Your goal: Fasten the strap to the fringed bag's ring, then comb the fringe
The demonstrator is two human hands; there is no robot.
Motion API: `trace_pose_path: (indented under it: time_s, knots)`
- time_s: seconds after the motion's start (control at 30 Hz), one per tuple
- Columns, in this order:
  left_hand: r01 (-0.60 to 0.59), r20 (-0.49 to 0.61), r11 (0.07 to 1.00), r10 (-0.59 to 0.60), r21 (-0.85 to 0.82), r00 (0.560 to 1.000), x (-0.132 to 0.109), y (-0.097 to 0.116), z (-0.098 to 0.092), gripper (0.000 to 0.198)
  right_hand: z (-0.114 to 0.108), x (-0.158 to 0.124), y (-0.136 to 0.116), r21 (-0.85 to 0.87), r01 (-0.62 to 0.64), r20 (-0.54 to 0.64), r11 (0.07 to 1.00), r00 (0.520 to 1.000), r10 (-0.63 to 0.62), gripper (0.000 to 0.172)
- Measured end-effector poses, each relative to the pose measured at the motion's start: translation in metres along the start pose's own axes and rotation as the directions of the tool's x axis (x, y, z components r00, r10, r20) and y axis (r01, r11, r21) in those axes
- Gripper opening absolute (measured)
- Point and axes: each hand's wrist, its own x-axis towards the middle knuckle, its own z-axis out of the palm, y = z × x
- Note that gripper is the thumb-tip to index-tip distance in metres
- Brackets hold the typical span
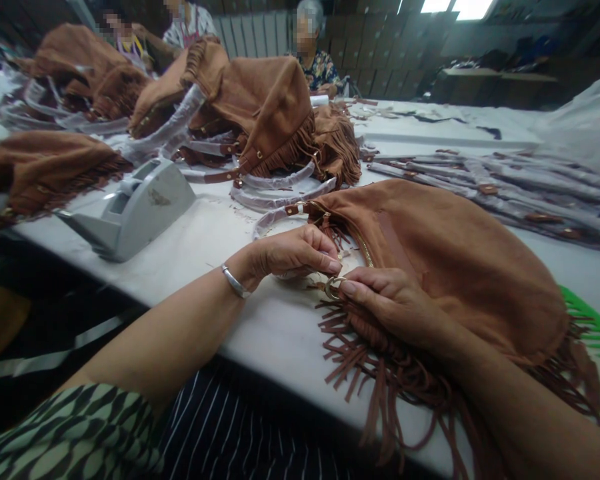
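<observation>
A brown fringed handbag (445, 247) lies on the table in front of me, its gold zipper (366, 250) facing left and its fringe (390, 393) hanging over the near edge. My right hand (390, 297) rests against the bag and pinches a gold metal ring (331, 288) at its side. Just left of that ring, my left hand (303, 253) is closed with thumb and finger together; what it grips is too small to make out. A plastic-wrapped handle (270, 219) curves out of the bag behind my left hand.
A grey tape dispenser (150, 207) stands on the table (180, 243) to the left. More brown bags (265, 100) are piled behind it. Wrapped straps (485, 177) lie at the back right, and a green comb-like object (590, 317) is by the bag. Several people sit beyond.
</observation>
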Motion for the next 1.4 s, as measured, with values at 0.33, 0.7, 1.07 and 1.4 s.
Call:
trace_pose_path:
  time_s: [0.33, 0.7, 1.07, 1.4]
  knots:
    - [0.028, 0.046, 0.990, -0.034, 0.135, 0.998, -0.001, 0.008, -0.001, 0.021, -0.002, 0.006, 0.002, 0.076, -0.018, 0.042, 0.997, 0.999, 0.015, 0.033]
    - [0.042, 0.020, 0.989, -0.045, 0.142, 0.999, -0.001, 0.003, 0.001, 0.026, 0.001, 0.001, -0.002, 0.022, -0.072, -0.192, 0.997, 0.979, 0.075, 0.030]
    - [0.087, 0.250, 0.937, -0.178, 0.338, 0.952, -0.006, 0.012, 0.010, 0.024, -0.010, -0.004, 0.002, 0.130, -0.098, 0.075, 0.987, 0.993, 0.088, 0.032]
    - [-0.062, 0.027, 0.977, 0.058, 0.205, 0.998, 0.014, -0.005, 0.033, 0.036, -0.008, -0.002, 0.007, 0.164, -0.143, -0.416, 0.976, 0.887, 0.200, 0.029]
